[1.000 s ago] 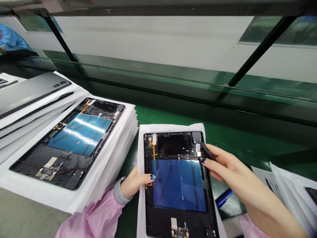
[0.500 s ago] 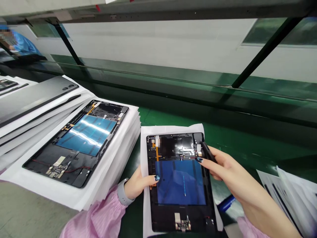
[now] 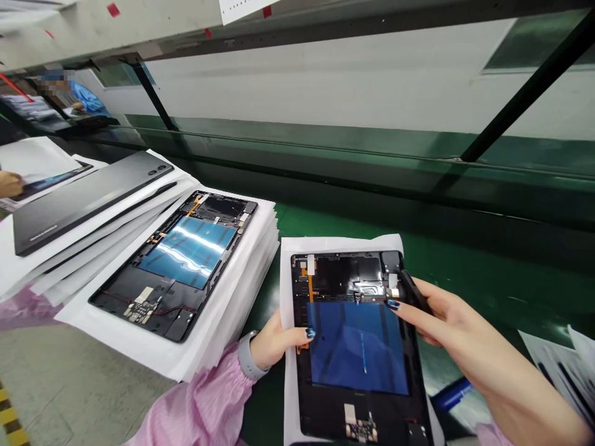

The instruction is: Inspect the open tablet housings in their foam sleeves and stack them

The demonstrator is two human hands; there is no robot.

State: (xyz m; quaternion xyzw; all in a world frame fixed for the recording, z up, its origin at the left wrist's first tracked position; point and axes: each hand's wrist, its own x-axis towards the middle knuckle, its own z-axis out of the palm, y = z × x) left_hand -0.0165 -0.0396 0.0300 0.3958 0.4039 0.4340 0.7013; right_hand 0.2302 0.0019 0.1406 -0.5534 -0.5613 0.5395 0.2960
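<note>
In front of me lies an opened tablet (image 3: 362, 409) on a white sheet (image 3: 290, 371), its back off. A blue-filmed battery (image 3: 344, 347), an orange ribbon cable and a small circuit board show inside. My left hand (image 3: 274, 341) grips the tablet's left edge, thumb on the battery's side and other fingers hidden beneath. At the upper right edge, my right hand (image 3: 441, 310) is closed around a slim black tool (image 3: 415, 291), whose kind I cannot make out. One dark-nailed fingertip of it touches the tablet just above the battery.
Left stands a stack of white sheets (image 3: 232, 310) with another opened tablet (image 3: 171, 266) on top. Beyond it are a grey tablet cover (image 3: 93, 198) and another person's hand (image 3: 10, 184). Right are a blue pen-like object (image 3: 450, 394) and more layered sheets (image 3: 558, 365). A person in blue sits far left.
The camera view has swung a little left, so everything appears shifted to the right. Another person's hand has come into sight at the left. My hands keep the same hold on the tablet and tool.
</note>
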